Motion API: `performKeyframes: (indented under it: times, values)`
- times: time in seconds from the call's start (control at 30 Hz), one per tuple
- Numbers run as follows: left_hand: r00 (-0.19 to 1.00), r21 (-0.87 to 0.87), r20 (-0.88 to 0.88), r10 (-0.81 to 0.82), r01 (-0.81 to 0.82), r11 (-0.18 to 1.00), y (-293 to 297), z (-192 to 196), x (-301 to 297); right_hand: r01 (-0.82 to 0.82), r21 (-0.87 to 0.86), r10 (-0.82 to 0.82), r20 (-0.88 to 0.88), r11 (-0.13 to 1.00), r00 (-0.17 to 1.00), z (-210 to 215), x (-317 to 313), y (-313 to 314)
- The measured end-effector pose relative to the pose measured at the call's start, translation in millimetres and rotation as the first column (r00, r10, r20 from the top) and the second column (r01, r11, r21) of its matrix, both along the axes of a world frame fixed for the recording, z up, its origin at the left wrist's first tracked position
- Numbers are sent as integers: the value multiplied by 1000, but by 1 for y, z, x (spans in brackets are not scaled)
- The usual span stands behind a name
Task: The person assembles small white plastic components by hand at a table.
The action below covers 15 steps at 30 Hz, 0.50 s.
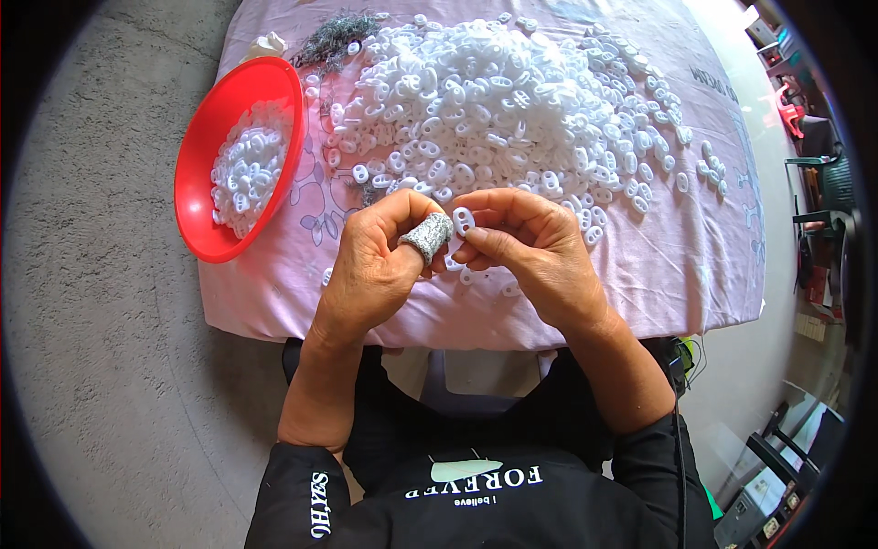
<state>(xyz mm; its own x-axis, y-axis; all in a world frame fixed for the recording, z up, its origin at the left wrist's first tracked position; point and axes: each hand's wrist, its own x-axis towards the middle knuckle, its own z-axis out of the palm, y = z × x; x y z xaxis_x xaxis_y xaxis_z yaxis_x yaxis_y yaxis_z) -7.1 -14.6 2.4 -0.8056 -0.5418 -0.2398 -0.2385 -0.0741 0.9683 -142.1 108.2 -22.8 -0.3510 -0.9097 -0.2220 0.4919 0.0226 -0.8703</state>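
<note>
My right hand [535, 247] pinches a small white plastic piece with two holes [464, 220] between thumb and fingers. My left hand [380, 261] is pressed against the same piece; its thumb wears a grey knitted cover [427, 236]. Both hands hover over the near edge of a pink cloth-covered table [677, 274]. Just beyond them lies a large heap of white plastic pieces [503, 101]. A few loose pieces [466, 274] rest on the cloth under my hands.
A red bowl [197, 183] holding several white pieces stands at the table's left edge. A grey tangle of trimmings [338, 37] lies at the back left. Grey concrete floor [101, 320] is on the left; dark chairs and clutter [819, 192] stand at the right.
</note>
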Motion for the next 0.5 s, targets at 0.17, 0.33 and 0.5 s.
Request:
performKeyframes:
  times: [0.17, 0.33, 0.5]
  values:
    - [1000, 19, -2, 16, -16, 1000, 1, 0, -1, 11, -14, -11, 2, 1000, 1000, -1, 1, 0]
    - [1000, 35, -7, 6, -5, 999, 0, 0, 0, 10, -5, -10, 35, 1000, 999, 1, 1, 1]
    - [1000, 51, 2, 12, -12, 999, -1, 1, 0, -5, 3, 5, 57, 1000, 998, 1, 0, 0]
